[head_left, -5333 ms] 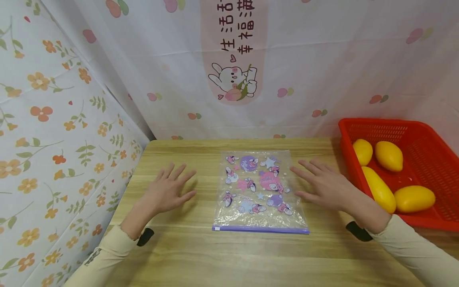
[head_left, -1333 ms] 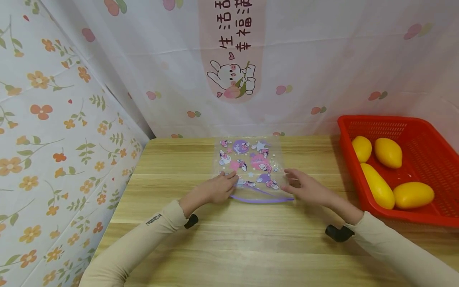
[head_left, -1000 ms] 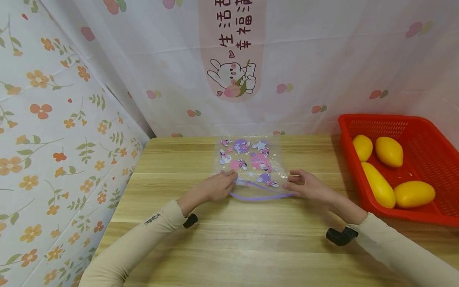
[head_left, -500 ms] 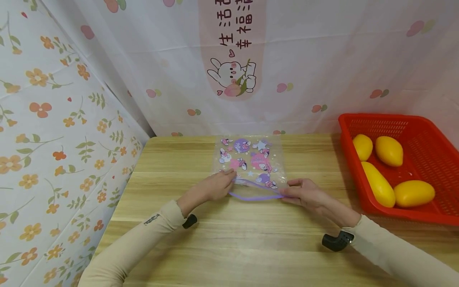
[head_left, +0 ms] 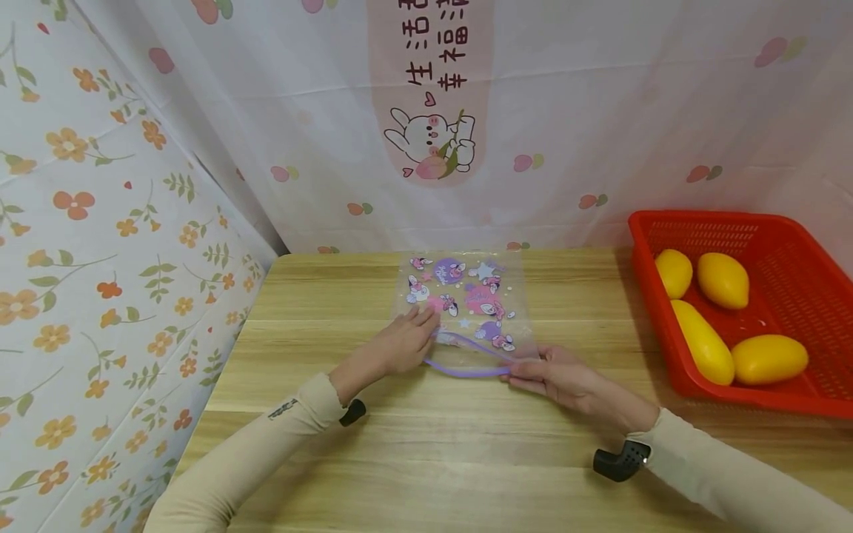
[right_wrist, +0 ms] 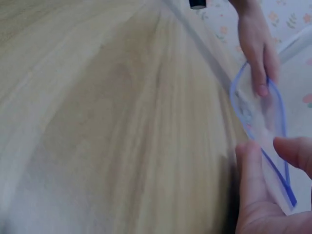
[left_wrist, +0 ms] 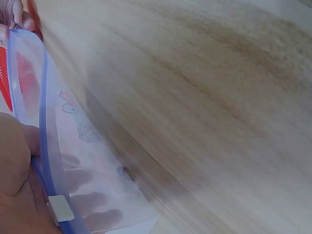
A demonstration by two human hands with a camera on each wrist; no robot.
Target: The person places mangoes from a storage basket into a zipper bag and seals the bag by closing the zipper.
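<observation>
A clear zip bag [head_left: 460, 300] with pink and purple cartoon prints lies on the wooden table, its mouth towards me. The purple zip strip [head_left: 466, 372] is parted, so the mouth gapes; a white slider [left_wrist: 60, 208] sits on it in the left wrist view. My left hand [head_left: 403, 344] holds the mouth's left side: the thumb is between the two strips, and the fingers show through the plastic. At the right end of the strip my right hand [head_left: 563, 377] pinches the edge, thumb above and fingers below, partly hidden by the hand.
To the right stands a red basket [head_left: 826, 326] with several yellow mangoes [head_left: 769, 360] in it. A patterned cloth [head_left: 566, 111] hangs behind the table [head_left: 426, 459], and a floral cloth [head_left: 113, 311] closes off the left side.
The bag lay flat with both hands apart and spread; it has shifted away and its mouth has come open. My right hand has slid left and nearer me, now gripping the strip.
</observation>
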